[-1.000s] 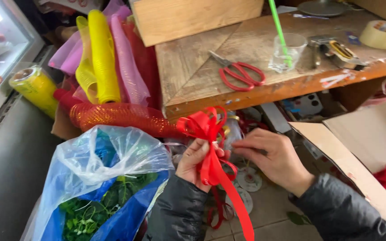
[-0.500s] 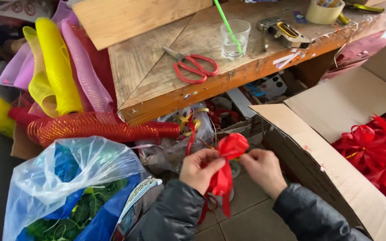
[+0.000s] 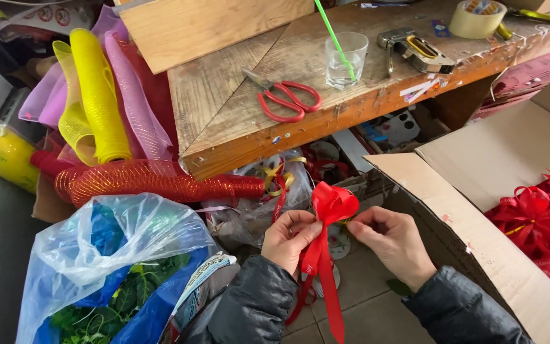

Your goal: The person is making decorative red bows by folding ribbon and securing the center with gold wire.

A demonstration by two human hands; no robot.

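Down low, right in front, the left hand [image 3: 293, 239] pinches the red ribbon bow [image 3: 332, 205] at its waist, fingers clenched on it, so the loops stand up above and the long tails hang straight down past the dark sleeve. The right hand [image 3: 389, 242] comes in from the other side, fingertips closed on the bow's knot just under the loops; both wrists are bent inward and the bow sits between them, held below the desk edge, over the floor. To the left, a clear and blue plastic bag [image 3: 109, 255] with green leaves inside sags open. To the right, an open cardboard box [image 3: 479, 191] shows a heap of finished red bows [image 3: 542, 223], close at hand for dropping in, I'd judge. Further back, rolls of red, yellow and pink mesh [image 3: 103, 114] lean by the desk [image 3: 237, 127], which carries red scissors [image 3: 284, 100], a glass [image 3: 346, 60], a stapler [image 3: 415, 50] and a tape roll [image 3: 477, 19]
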